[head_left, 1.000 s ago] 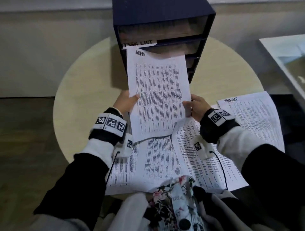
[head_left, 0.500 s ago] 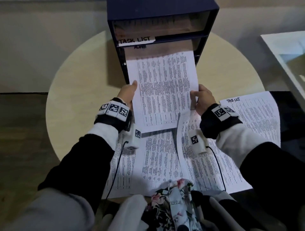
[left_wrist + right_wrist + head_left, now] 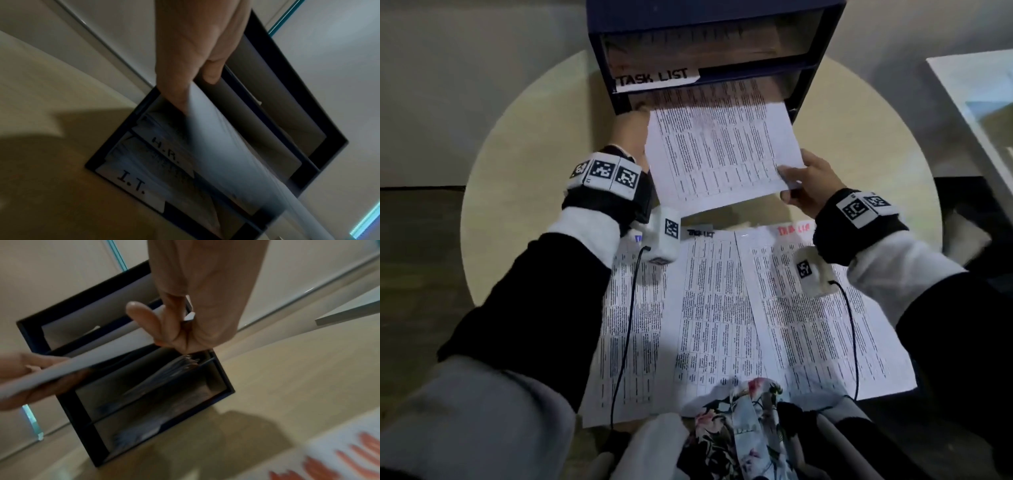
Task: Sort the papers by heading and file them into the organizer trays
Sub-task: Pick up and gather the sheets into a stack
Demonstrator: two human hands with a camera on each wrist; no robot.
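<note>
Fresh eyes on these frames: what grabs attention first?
First, the white printed sheet held by both hands, left hand and right hand, half slid into the second slot of the dark blue organizer at the far side of the round beige table. Next, the handwritten "TASK LIST" tab on the slot above, and the overlapping printed papers spread on the table's near edge.

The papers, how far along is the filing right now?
Done: the organizer already holds papers in lower trays, seen from the wrist views. In hand: both hands, left and right, are feeding one sheet into the second tray, under the TASK LIST label. Left: at least three sheets on the table.
</note>
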